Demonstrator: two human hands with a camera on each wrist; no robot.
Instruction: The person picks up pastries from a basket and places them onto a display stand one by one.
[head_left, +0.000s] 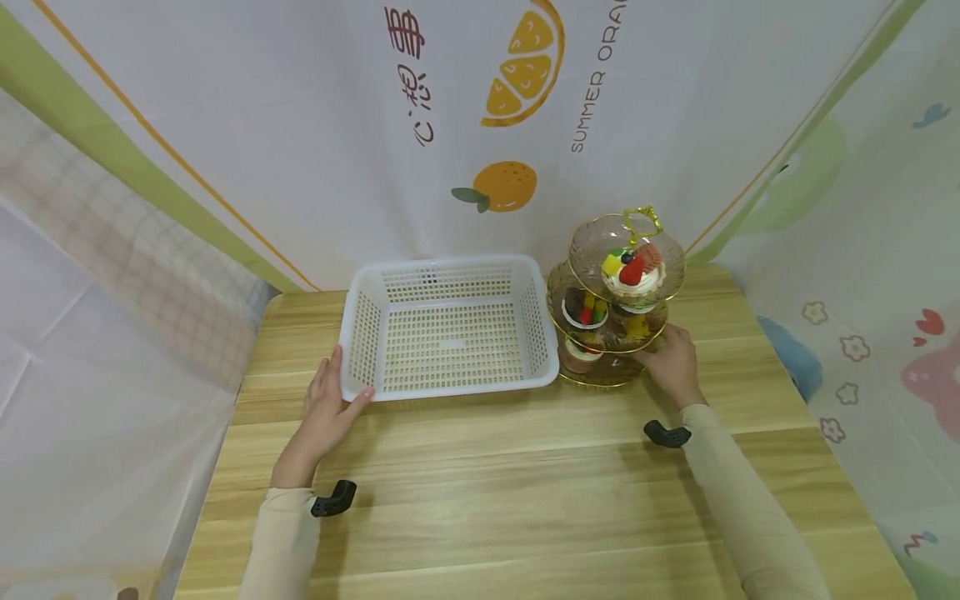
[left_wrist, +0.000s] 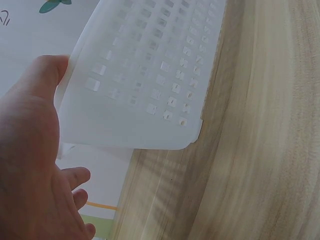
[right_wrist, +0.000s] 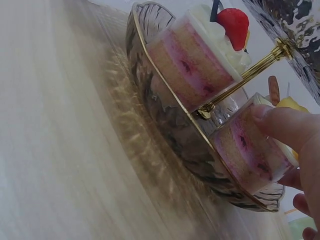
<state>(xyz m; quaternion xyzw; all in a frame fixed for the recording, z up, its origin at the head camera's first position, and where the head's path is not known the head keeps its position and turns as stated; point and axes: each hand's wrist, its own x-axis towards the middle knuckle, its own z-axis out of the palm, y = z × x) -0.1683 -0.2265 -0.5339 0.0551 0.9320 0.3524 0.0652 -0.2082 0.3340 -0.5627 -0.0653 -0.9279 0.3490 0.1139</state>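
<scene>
A white plastic basket (head_left: 450,389) with slotted walls sits at the back of the table. My left hand (head_left: 327,408) holds its near left corner, thumb (left_wrist: 53,70) on the rim and the other fingers round the side. Right of the basket stands a three-tier dessert stand (head_left: 600,383) with gold rims. My right hand (head_left: 672,364) reaches into the bottom tier, where it grips a layered cake cup (right_wrist: 250,145), thumb on its side wall. Beside that cup is another cake cup (right_wrist: 192,60) topped with a strawberry. A fruit tart (head_left: 634,271) sits on the top tier.
The gold centre post (right_wrist: 250,72) rises between the two lower cake cups. A chocolate-coloured fruit tart (head_left: 585,309) is on the middle tier. Behind the wooden table (head_left: 510,500) hangs a printed cloth (head_left: 300,125), and the basket and stand are close to it.
</scene>
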